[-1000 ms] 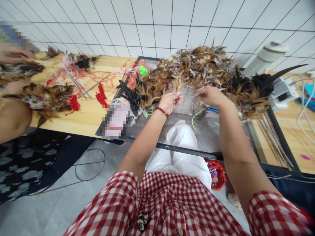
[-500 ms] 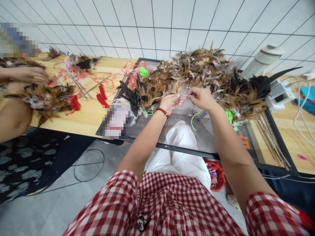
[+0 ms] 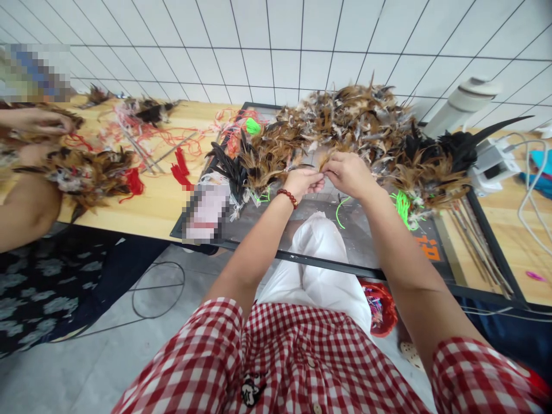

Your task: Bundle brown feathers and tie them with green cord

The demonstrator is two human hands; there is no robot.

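Observation:
My left hand (image 3: 305, 181), with a beaded bracelet (image 3: 287, 198) at the wrist, is closed in a pinch. My right hand (image 3: 350, 173) pinches from the other side, so the fingertips of both meet over the dark, see-through-topped board. A small feather (image 3: 301, 167) shows at the left fingers; its base is hidden where the hands touch. Just behind them spreads a big heap of brown feathers (image 3: 356, 118). Black feathers (image 3: 236, 172) lie left of my hands, and a green cord (image 3: 340, 213) curves on the board below the right one.
A white bottle (image 3: 459, 106) and a white device with cables (image 3: 494, 167) stand at the right. Thin sticks (image 3: 480, 247) lie by the board's right edge. To the left, a co-worker's hand (image 3: 47, 123) is over feathers beside red tassels (image 3: 181, 168). A red basket (image 3: 379, 310) is below.
My right hand has moved slightly left and down, and my hands, apart before, now touch at the fingertips. The feather that stood upright from my left fingers no longer shows that way.

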